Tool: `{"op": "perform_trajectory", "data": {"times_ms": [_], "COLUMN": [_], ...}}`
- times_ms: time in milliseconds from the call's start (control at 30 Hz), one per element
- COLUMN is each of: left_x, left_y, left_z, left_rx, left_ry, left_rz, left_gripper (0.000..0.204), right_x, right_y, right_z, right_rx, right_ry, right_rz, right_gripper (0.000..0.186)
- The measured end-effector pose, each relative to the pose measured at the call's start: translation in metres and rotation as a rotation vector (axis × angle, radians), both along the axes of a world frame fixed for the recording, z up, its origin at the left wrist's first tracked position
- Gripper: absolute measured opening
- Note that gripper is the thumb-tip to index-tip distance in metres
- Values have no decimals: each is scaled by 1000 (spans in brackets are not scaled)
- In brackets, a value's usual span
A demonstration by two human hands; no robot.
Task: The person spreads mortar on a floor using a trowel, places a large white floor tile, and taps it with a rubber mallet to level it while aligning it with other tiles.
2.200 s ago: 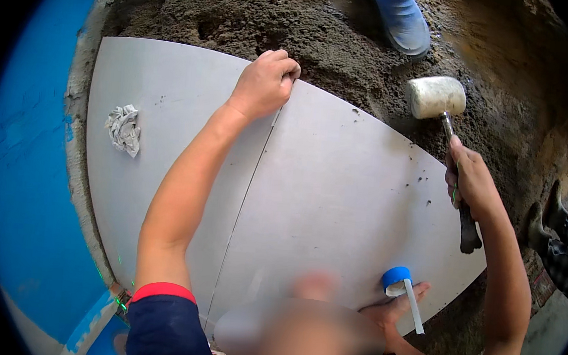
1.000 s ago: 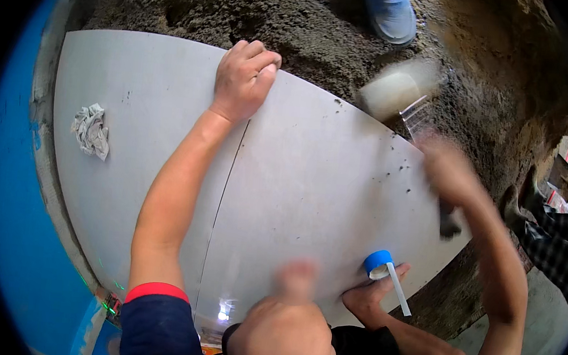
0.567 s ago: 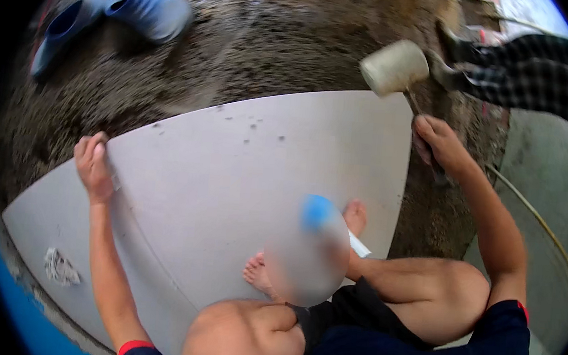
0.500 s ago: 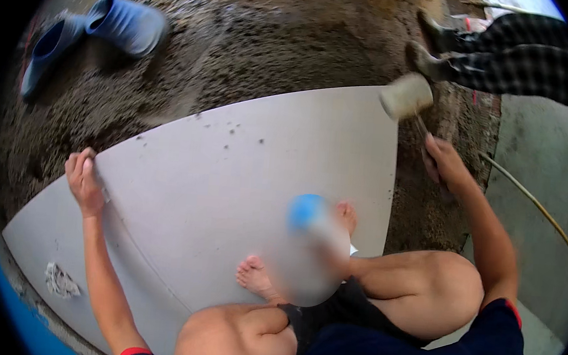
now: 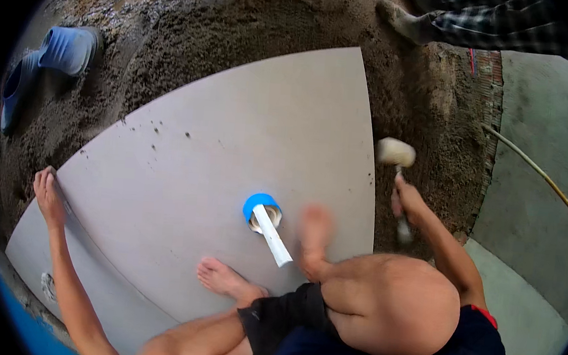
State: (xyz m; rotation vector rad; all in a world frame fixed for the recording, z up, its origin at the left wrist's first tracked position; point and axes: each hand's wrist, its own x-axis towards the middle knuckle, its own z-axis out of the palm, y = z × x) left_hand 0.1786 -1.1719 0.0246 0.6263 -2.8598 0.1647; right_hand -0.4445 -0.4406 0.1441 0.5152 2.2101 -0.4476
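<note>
A large pale grey tile [image 5: 234, 133] lies under my bare feet. A second pale tile [image 5: 32, 241] meets it on the left along a seam. My left hand [image 5: 49, 196] is at the far end of that seam, its fingers together and hooked over the tile's edge. Past the large tile's right edge, my right hand [image 5: 408, 197] is closed round the handle of a mallet with a pale head [image 5: 396, 151], blurred by motion. A blue-rimmed round object [image 5: 254, 205] with a white strip [image 5: 271, 235] sticking out stands on the tile near my feet.
Dark wet mortar [image 5: 242, 34] spreads beyond the tiles. Blue rubber shoes [image 5: 69, 50] sit at the far left. Another person's checked trousers [image 5: 496, 27] and shoe [image 5: 403, 21] are at the far right. A yellowish hose [image 5: 541, 176] crosses the grey floor [image 5: 542, 118].
My right hand and the mallet have come lower and nearer, from the tile's far right corner to beside its right edge. My right foot has shifted. The view has turned; my left hand stays at the seam.
</note>
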Motion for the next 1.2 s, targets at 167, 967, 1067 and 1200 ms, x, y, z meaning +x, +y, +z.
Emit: {"op": "perform_trajectory", "data": {"times_ms": [167, 967, 1067, 1200], "left_x": [70, -37, -50, -39], "left_y": [-23, 54, 52, 50], "left_z": [14, 13, 17, 16], "left_rx": [51, 470, 475, 453], "left_ry": [-101, 181, 165, 151], "left_rz": [105, 547, 535, 519], "left_gripper": [26, 25, 24, 24], "right_x": [-22, -13, 43, 227], "right_y": [-30, -447, -531, -532], "right_z": [16, 42, 8, -59], "right_rx": [19, -831, -1000, -659], "right_ry": [-207, -11, -11, -119], "right_rz": [-183, 407, 397, 1032], "right_gripper": [41, 40, 40, 42]}}
